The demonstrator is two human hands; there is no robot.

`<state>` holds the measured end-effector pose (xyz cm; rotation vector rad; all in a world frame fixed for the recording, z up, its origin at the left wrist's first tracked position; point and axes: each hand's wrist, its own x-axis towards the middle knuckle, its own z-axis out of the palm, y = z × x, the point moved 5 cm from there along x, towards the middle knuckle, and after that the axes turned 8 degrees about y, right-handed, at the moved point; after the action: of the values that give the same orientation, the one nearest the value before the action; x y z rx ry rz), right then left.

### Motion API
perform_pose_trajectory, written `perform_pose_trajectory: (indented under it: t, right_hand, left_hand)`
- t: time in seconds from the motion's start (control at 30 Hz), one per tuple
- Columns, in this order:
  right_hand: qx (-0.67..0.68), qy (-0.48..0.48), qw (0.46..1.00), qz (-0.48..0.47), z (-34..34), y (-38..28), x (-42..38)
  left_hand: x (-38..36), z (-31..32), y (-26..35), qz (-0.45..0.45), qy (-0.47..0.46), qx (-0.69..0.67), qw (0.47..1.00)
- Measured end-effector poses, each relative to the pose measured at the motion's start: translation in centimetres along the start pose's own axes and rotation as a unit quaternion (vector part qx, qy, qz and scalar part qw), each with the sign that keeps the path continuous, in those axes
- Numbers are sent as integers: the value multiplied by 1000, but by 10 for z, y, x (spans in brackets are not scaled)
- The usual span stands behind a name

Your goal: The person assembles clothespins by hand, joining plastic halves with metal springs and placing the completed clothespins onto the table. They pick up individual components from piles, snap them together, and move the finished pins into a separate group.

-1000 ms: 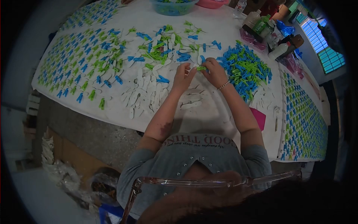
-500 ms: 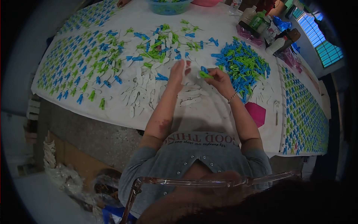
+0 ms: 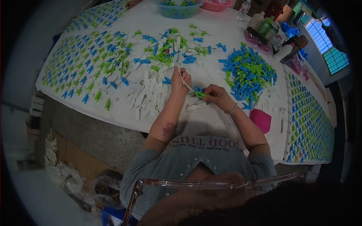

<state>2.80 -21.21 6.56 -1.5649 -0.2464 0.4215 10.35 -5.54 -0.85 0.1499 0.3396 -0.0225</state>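
Note:
My left hand (image 3: 180, 80) is closed around a thin white plastic strip (image 3: 182, 79). Its lower end reaches the green and blue clothespins (image 3: 200, 93) pinched in the fingers of my right hand (image 3: 220, 97). Whether strip and clothespins are joined is too small to tell. Beneath and left of my left hand lie many loose white plastic pieces (image 3: 142, 98). To the right of my right hand is a heap of blue and green clothespins (image 3: 249, 71). Beyond my left hand, more clothespins (image 3: 164, 56) lie scattered with white strips.
Rows of clothespins (image 3: 83, 62) cover the table's left side, and more cover a panel (image 3: 311, 124) at right. A magenta square (image 3: 260, 121) lies near the right forearm. A blue basin (image 3: 181, 11), a pink basin (image 3: 217, 5) and bottles (image 3: 267, 25) stand behind. Another person's hand (image 3: 131, 4) shows at the far edge.
My hands have come closer together, and the white strip now meets the clothespins in my right hand. My right hand has moved down and slightly left within the scene. The view has shifted slightly.

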Motion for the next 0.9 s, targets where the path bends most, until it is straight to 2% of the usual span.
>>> perform_pose_trajectory:
  t: [0.07,0.13,0.17,0.2,0.23,0.27,0.3,0.33,0.37,0.4,0.43,0.47,0.53,0.57,0.6,0.63,0.7,0.73,0.8,0.9]
  right_hand:
    - [-19,21,999,-43,-30,-8,-1]
    - [-185,118,973,-67,-86,-30,5]
    - [-258,181,946,-80,-118,-40,10]
    - [-327,242,909,-93,-144,-49,14]
    - [-327,240,909,-95,-152,-59,16]
    - [-465,272,840,-69,-163,-69,16]
    - [-592,298,748,-41,-169,-77,17]
    - [-593,297,747,-42,-169,-72,26]
    - [-589,267,751,-135,-160,-67,38]
    - [-579,232,748,-227,-147,-64,50]
    - [-555,188,780,-220,-131,-57,64]
    - [-529,143,809,-213,-110,-50,79]
    - [-541,82,809,-217,-70,-39,109]
    - [-540,58,814,-205,-55,-31,126]
    - [-539,33,819,-193,-43,-25,141]
    - [-540,30,818,-195,-33,-24,154]
    - [-636,22,766,-95,-21,-13,175]
    - [-636,18,766,-96,-16,-13,183]
    - [-662,52,748,-12,-18,-8,194]
    - [-648,71,757,-50,-15,-8,202]
  left_hand:
    - [7,-3,5,-6,-18,44,999]
    - [-1,5,5,-10,-35,83,996]
    - [-20,22,-1,-6,-38,268,963]
    - [-31,30,-9,-3,-40,445,895]
    - [-26,26,-21,40,-89,522,847]
    - [-20,15,-30,43,-88,521,848]
    - [-26,23,-34,184,-195,607,748]
    - [-35,29,-40,316,-292,663,612]
    - [-32,25,-42,318,-290,662,614]
    - [-37,32,-37,361,-276,654,605]
    - [-41,37,-31,403,-260,646,594]
    - [-41,38,-27,404,-258,647,593]
    - [-33,33,-13,395,-133,694,587]
    - [-31,32,-12,397,-131,694,587]
    - [-27,28,-8,392,-105,677,614]
    - [-23,24,-5,387,-78,658,641]
    - [-19,20,-2,392,-62,640,658]
    - [-17,18,0,395,-49,622,675]
    - [-13,16,2,392,-37,613,685]
    - [-8,12,3,378,-21,593,710]
